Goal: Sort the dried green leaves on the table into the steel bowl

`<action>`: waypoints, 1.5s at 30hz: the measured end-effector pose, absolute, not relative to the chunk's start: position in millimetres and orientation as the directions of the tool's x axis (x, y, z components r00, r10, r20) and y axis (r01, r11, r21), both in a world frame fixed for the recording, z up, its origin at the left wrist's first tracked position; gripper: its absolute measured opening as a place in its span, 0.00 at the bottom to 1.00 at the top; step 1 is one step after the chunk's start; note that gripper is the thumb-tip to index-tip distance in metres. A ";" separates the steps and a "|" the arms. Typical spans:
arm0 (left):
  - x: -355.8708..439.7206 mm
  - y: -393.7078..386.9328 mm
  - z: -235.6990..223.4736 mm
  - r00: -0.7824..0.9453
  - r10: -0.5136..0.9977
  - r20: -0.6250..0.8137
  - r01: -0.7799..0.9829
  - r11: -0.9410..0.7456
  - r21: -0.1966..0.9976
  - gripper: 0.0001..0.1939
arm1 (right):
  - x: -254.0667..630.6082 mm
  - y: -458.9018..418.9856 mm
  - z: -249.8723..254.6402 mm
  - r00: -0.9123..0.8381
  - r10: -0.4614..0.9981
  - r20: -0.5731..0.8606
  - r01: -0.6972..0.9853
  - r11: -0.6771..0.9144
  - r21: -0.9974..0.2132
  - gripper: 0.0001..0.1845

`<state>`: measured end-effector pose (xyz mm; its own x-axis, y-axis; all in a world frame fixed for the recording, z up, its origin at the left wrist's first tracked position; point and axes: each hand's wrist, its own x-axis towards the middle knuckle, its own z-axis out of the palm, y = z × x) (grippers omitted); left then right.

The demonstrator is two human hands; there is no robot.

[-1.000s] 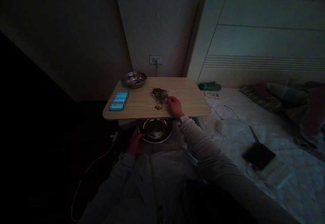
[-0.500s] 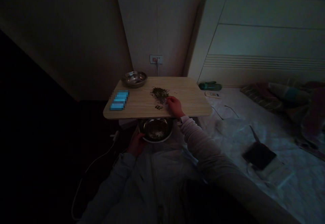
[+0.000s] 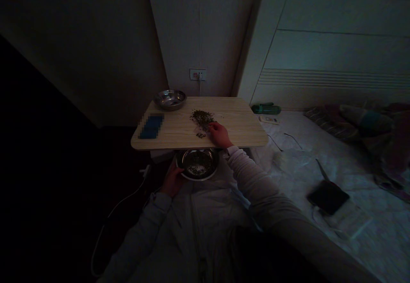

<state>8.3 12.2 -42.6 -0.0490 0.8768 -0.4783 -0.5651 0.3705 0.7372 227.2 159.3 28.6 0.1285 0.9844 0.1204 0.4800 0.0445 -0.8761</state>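
A metal bowl (image 3: 213, 169) with dark bits scattered inside is held below the table's front edge. My left hand (image 3: 174, 181) grips its left rim. On the wooden table (image 3: 243, 118) lies a loose pile of small dark green and brown bits (image 3: 202, 117), with a smaller heap (image 3: 201, 135) nearer the front edge. My right hand (image 3: 220, 135) rests at the right side of the pile, its fingertips pinched together at the bits. Whatever may be between those fingertips is too small to make out.
Another metal bowl (image 3: 170, 100) stands at the table's back left, with a blurred-out phone-like rectangle (image 3: 151, 127) in front of it. On the bed to the right lie a green bottle (image 3: 266, 109), a remote control (image 3: 269, 120) and a dark flat object (image 3: 328, 196). A white cable (image 3: 110, 214) hangs at left.
My right fingertips have shifted slightly at the pile. The phone-like rectangle has turned from bright to dark blue. My left hand stays on the bowl.
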 end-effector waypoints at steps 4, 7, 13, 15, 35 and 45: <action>8.3 12.7 -43.5 -0.056 0.872 -0.486 -0.564 0.374 0.736 0.30 | 226.6 160.6 25.4 0.111 0.985 0.130 0.484 0.060 -0.873 0.14; 8.4 13.0 -44.9 -0.049 0.875 -0.481 -0.566 0.373 0.735 0.32 | 227.0 162.3 22.0 0.096 0.985 0.143 0.451 0.085 -0.888 0.12; 8.4 13.4 -44.7 -0.062 0.876 -0.479 -0.564 0.365 0.741 0.34 | 229.6 163.5 19.7 0.065 0.991 0.120 0.396 0.084 -0.914 0.11; 8.5 12.6 -42.2 -0.061 0.873 -0.484 -0.567 0.369 0.737 0.33 | 229.6 163.1 20.2 0.070 0.990 0.119 0.390 0.083 -0.917 0.11; 8.8 11.5 -36.9 -0.052 0.872 -0.486 -0.586 0.368 0.722 0.33 | 227.5 154.2 30.1 0.002 0.996 0.093 0.405 0.084 -0.911 0.09; 7.2 12.0 -41.5 -0.049 0.874 -0.483 -0.595 0.363 0.717 0.33 | 228.1 152.7 32.6 -0.003 0.998 0.069 0.419 0.064 -0.906 0.11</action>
